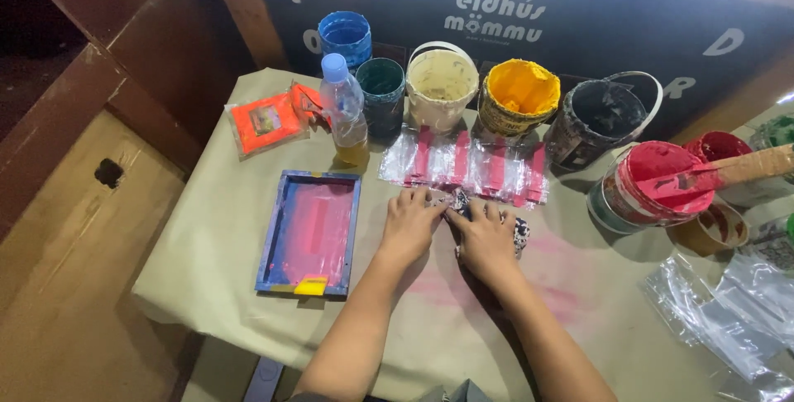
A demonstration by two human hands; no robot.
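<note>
Head view showed both hands pressed side by side on a small black-and-white patterned piece of cloth [496, 218] lying near the middle of the olive-green paper-covered table [207, 236]. The left hand [411, 224] lay flat with its fingers spread, gripping nothing; the right hand [486, 236] also rested palm down on the cloth, and whether its fingertips pinched an edge could not be told, since the hand hid most of the piece. Just beyond the hands lay a row of clear plastic packets with red strips [467, 166], seemingly already laid out. To the left sat a blue-framed rectangular printing screen stained pink [310, 231], with a small yellow squeegee [311, 286] at its near edge, apart from the cloth. A row of open paint buckets stood at the back, among them a yellow-filled bucket [518, 92] and a red-filled tub with a wooden stirrer [662, 183]. Judging by this, the cloth was only being smoothed and positioned; the screen had not been set over it, so the printing looked yet to come.
</note>
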